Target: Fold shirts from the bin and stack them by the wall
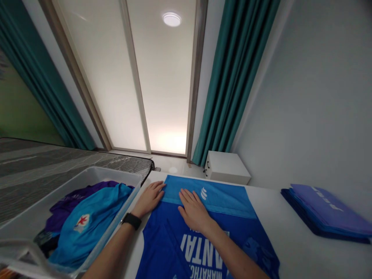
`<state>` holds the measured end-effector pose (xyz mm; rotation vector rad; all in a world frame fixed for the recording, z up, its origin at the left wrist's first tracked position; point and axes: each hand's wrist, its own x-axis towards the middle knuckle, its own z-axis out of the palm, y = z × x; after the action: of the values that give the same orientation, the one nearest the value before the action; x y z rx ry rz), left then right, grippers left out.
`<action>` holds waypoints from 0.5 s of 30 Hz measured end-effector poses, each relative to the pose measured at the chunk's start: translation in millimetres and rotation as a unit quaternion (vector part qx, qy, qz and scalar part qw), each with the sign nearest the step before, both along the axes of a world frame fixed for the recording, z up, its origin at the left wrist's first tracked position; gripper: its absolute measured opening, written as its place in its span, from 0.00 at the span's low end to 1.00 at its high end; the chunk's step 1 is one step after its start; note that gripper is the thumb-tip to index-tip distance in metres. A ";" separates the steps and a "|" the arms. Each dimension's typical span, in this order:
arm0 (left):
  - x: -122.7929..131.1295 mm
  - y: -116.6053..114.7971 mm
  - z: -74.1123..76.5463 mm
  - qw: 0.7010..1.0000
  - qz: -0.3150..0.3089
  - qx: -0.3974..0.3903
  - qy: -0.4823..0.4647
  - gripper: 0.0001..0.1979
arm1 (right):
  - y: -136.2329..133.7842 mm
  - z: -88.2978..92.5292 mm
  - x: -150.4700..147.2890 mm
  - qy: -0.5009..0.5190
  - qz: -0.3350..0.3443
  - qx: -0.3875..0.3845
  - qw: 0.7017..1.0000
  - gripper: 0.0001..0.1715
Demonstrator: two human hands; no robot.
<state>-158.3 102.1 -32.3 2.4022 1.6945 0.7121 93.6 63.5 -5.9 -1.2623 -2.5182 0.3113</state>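
A blue sports shirt [232,217] with white lettering and a lighter blue band lies spread on the white table. My left hand [149,198] rests flat at the shirt's far left edge, fingers stretched out, with a black band on the wrist. On the upper part of the shirt, beside a small white logo, my right hand [193,209] lies flat with its fingers extended. Neither hand grips the cloth. My right forearm covers part of the lettering, and the shirt's near end runs out of view.
Left of the table stands a pale plastic bin [116,174] holding crumpled purple and light blue clothes [95,213]. Folded garments [328,211] are stacked on the table's right side. Beyond are a white cabinet [228,164], a grey mattress [72,159], teal curtains [232,85] and sliding doors [162,77].
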 end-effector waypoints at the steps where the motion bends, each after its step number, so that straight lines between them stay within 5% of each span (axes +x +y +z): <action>1: -0.5 0.5 -0.7 1.000 -0.001 0.002 0.001 0.20 | -0.4 -0.9 13.0 -0.008 -0.012 -0.002 1.000 0.31; 9: 1.7 5.3 -5.1 0.999 0.010 0.016 0.043 0.22 | -5.6 -15.7 127.3 -0.081 -0.148 -0.036 0.985 0.33; 15: 62.9 -6.8 14.3 0.995 -0.078 0.011 0.057 0.25 | -8.9 -28.5 164.5 -0.088 -0.207 -0.029 0.974 0.34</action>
<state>-95.4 95.4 -18.1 2.6002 1.5233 0.5855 258.1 54.6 -34.4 -1.8670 -2.3139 0.1802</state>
